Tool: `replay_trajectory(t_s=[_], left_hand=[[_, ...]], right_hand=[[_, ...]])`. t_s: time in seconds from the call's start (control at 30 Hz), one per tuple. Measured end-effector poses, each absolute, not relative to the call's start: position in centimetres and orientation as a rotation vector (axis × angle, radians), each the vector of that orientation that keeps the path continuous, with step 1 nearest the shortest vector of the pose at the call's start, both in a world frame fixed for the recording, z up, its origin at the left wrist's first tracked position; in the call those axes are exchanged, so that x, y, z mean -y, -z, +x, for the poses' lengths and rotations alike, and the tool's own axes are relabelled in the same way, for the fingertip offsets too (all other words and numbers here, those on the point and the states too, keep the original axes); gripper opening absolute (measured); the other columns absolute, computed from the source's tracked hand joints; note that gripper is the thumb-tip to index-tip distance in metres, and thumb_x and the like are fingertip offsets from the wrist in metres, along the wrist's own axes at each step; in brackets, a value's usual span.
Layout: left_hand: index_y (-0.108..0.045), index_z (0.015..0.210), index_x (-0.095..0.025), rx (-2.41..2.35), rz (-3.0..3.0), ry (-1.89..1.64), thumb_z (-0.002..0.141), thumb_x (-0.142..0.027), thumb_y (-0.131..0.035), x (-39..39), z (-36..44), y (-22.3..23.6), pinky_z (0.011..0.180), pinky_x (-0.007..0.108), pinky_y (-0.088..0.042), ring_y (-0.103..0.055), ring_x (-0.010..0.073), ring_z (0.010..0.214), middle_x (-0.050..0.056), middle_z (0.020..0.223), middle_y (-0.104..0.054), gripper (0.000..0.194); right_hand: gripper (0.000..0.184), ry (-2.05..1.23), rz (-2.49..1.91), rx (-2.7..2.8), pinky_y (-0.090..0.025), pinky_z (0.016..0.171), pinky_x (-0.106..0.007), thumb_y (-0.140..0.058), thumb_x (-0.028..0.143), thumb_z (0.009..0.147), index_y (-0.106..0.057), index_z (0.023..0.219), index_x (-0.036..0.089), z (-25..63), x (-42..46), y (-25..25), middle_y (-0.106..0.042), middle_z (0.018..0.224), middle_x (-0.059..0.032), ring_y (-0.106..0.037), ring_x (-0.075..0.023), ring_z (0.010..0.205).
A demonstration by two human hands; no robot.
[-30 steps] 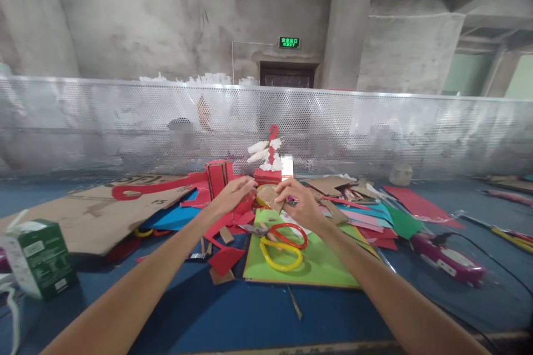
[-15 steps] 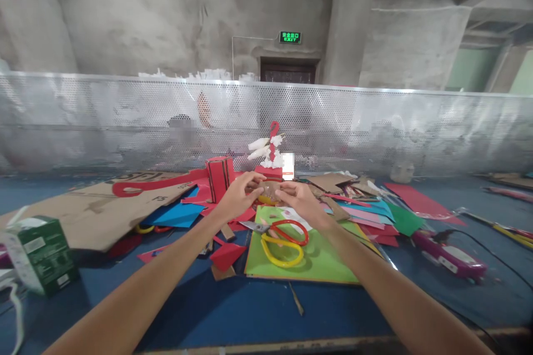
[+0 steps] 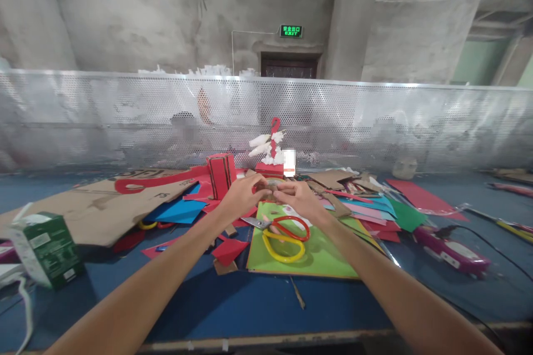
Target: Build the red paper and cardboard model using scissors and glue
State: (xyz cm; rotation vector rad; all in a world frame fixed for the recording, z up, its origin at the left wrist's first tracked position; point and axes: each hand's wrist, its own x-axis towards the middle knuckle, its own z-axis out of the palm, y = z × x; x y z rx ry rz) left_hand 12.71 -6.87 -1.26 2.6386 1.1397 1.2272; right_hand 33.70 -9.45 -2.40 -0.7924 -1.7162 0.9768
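Head view: we are holding our left hand point(image 3: 245, 194) and right hand point(image 3: 303, 199) fingertip-close, fingers curled; whether they are pinching the tan rounded piece point(image 3: 274, 182) showing between them, we cannot tell. Ideally we are steadying both wrists, working clear of the scissors point(image 3: 277, 236).

Around the view's centre: one left hand point(image 3: 245, 192) at 7 o'clock and one right hand point(image 3: 300, 199) at 5; one whole pair of scissors point(image 3: 263, 224) at 6; one green carton point(image 3: 58, 249) at 8; one purple device point(image 3: 453, 253) at 4; one jar point(image 3: 405, 168) at 3; one red hook point(image 3: 274, 128) and one exit sign point(image 3: 291, 31) at 12.
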Motion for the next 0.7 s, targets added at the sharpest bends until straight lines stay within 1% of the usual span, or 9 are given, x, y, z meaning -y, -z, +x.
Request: replay_trajectory(t_s=[0.17,0.27,0.37,0.43,0.53,0.63,0.7], left_hand=[[-0.071,0.1,-0.023,-1.115,2.783,-1.365,0.099,-0.037,-0.06,7.2,13.2,1.5,0.077,0.031,-0.054,-0.072,0.0191,0.086,0.003,0.098,-0.078,0.018],[-0.072,0.107,-0.023,-1.027,2.887,-1.487,0.103,-0.036,-0.053,7.3,13.3,1.8,0.084,0.031,-0.057,-0.073,0.0185,0.097,0.004,0.11,-0.079,0.023],[-0.072,0.108,-0.022,-0.946,3.01,-1.532,0.106,-0.034,-0.047,7.0,13.0,2.1,0.09,0.031,-0.058,-0.073,0.0183,0.107,0.005,0.119,-0.077,0.028],[-0.072,0.107,-0.022,-0.958,3.088,-1.495,0.107,-0.034,-0.044,6.7,12.9,2.3,0.088,0.031,-0.059,-0.073,0.0184,0.108,0.005,0.119,-0.077,0.031],[-0.07,0.11,-0.02,-0.991,3.216,-1.366,0.108,-0.033,-0.039,6.5,12.8,2.3,0.087,0.032,-0.06,-0.073,0.0189,0.107,0.006,0.12,-0.077,0.033],[-0.066,0.111,-0.017,-1.019,3.329,-1.222,0.108,-0.027,-0.038,6.6,13.1,2.1,0.09,0.033,-0.059,-0.071,0.0199,0.11,0.009,0.124,-0.074,0.03],[-0.063,0.112,-0.016,-1.064,3.377,-1.142,0.108,-0.024,-0.038,6.8,13.4,1.9,0.087,0.032,-0.058,-0.069,0.0209,0.111,0.01,0.124,-0.072,0.026]], right_hand=[[0.027,-1.025,-0.754,1.613,-0.061,0.089,-0.036,-0.077,0.04,0.081,-0.078,0.094,0.016,33.6,9.1,2.9,-0.08,0.093,-0.0056,-0.076,-0.0223,0.091],[0.028,-1.094,-0.76,1.468,-0.063,0.09,-0.036,-0.08,0.035,0.077,-0.077,0.099,0.017,33.1,9.2,2.9,-0.08,0.091,-0.0057,-0.077,-0.0224,0.09],[0.025,-1.108,-0.765,1.388,-0.064,0.09,-0.036,-0.081,0.032,0.076,-0.077,0.096,0.017,32.6,9.3,2.8,-0.081,0.089,-0.0057,-0.078,-0.0232,0.088],[0.024,-1.096,-0.755,1.382,-0.065,0.09,-0.036,-0.082,0.033,0.075,-0.078,0.093,0.018,32.5,9.3,2.9,-0.081,0.092,-0.0061,-0.078,-0.0242,0.089],[0.028,-1.1,-0.743,1.385,-0.064,0.092,-0.039,-0.084,0.037,0.073,-0.078,0.091,0.017,32.4,9.2,3.2,-0.081,0.093,-0.0073,-0.078,-0.0261,0.09],[0.029,-1.098,-0.751,1.352,-0.064,0.094,-0.041,-0.086,0.038,0.071,-0.078,0.089,0.017,32.5,9.0,3.4,-0.081,0.092,-0.0073,-0.078,-0.0274,0.089],[0.029,-1.095,-0.735,1.343,-0.064,0.094,-0.042,-0.086,0.039,0.072,-0.078,0.089,0.018,32.5,8.7,3.6,-0.081,0.091,-0.0065,-0.078,-0.0281,0.09]])
